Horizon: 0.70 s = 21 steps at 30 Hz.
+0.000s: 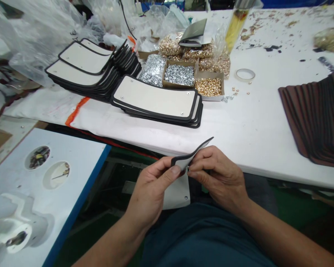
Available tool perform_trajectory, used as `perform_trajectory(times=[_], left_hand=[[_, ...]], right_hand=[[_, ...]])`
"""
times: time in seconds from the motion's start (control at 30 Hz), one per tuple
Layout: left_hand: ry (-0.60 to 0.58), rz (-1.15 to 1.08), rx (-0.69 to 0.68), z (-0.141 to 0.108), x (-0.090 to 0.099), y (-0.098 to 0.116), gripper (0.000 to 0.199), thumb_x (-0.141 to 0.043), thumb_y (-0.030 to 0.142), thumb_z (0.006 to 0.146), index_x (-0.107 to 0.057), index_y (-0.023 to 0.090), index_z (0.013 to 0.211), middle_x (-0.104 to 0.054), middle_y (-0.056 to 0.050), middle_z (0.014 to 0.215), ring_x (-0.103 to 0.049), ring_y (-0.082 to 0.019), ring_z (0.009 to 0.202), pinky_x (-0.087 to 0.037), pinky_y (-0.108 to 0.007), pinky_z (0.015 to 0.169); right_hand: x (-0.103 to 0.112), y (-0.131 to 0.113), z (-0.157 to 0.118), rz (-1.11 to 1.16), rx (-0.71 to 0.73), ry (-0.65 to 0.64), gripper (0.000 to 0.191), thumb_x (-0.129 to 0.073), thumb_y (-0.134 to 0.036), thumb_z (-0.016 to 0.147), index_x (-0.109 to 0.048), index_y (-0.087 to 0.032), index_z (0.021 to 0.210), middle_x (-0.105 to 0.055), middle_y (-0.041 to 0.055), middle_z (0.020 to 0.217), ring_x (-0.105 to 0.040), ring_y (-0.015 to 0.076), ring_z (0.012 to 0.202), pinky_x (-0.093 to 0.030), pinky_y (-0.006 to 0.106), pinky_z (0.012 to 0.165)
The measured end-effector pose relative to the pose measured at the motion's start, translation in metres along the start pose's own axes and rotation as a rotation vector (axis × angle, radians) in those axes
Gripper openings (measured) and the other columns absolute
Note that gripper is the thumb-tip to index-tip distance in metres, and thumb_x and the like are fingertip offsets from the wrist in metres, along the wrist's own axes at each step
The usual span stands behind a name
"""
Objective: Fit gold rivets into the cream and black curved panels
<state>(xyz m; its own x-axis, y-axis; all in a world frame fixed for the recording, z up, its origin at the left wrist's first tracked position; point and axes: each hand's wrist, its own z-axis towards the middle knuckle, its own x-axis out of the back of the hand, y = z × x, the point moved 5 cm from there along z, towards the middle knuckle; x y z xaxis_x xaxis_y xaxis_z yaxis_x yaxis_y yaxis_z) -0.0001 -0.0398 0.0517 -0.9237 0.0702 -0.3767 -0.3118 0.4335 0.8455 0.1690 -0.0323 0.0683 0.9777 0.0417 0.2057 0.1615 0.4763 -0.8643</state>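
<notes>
My left hand (158, 183) grips a thin white panel with a black edge (185, 160) by its near end, thumb on the white face. The panel is bent and tilted, its far corner pointing up and to the right. My right hand (221, 176) is closed at the panel's right side. Between its thumb and forefinger shows a small shiny metal fastener (188, 168), mostly hidden by the fingers. Beneath my hands, partly covered, hangs a white sheet with a metal stud (175, 194).
On the white table (247, 126) lie stacked white panels (156, 97), a box of silver eyelets (179, 75), a box of gold eyelets (208, 87), a tape roll (245, 74) and brown panels (314, 122). A white machine (19, 218) stands at left.
</notes>
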Motion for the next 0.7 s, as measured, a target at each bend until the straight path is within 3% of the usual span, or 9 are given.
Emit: perform_trajectory(times=[0.17, 0.3, 0.7], left_hand=[[0.003, -0.121, -0.021, 0.0037, -0.0082, -0.0013, 0.017, -0.078, 0.027, 0.090, -0.083, 0.018, 0.104, -0.080, -0.007, 0.103, -0.071, -0.021, 0.102, -0.047, -0.034, 0.102], [0.018, -0.164, -0.013, 0.0024, -0.0092, -0.0051, 0.019, -0.078, 0.027, 0.090, -0.083, 0.018, 0.106, -0.080, -0.008, 0.104, -0.071, -0.022, 0.103, -0.048, -0.034, 0.100], [0.009, -0.054, -0.094, 0.0001, -0.0087, -0.0082, 0.022, -0.075, 0.028, 0.095, -0.081, 0.021, 0.115, -0.078, -0.009, 0.122, -0.070, -0.026, 0.116, -0.046, -0.039, 0.108]], right_hand=[[-0.0026, 0.0050, -0.0013, -0.011, -0.013, 0.021, 0.015, -0.080, -0.012, 0.091, -0.076, -0.025, 0.099, -0.065, -0.0007, 0.097, -0.064, 0.0137, 0.093, -0.054, 0.028, 0.081], [-0.0049, 0.0055, -0.0009, -0.029, -0.008, 0.007, 0.015, -0.079, -0.013, 0.091, -0.076, -0.024, 0.100, -0.064, -0.0007, 0.098, -0.063, 0.0133, 0.094, -0.053, 0.028, 0.081], [-0.0040, 0.0014, -0.0033, -0.146, -0.012, -0.007, 0.013, -0.077, -0.014, 0.094, -0.075, -0.026, 0.099, -0.061, -0.0012, 0.099, -0.062, 0.0124, 0.095, -0.052, 0.026, 0.083]])
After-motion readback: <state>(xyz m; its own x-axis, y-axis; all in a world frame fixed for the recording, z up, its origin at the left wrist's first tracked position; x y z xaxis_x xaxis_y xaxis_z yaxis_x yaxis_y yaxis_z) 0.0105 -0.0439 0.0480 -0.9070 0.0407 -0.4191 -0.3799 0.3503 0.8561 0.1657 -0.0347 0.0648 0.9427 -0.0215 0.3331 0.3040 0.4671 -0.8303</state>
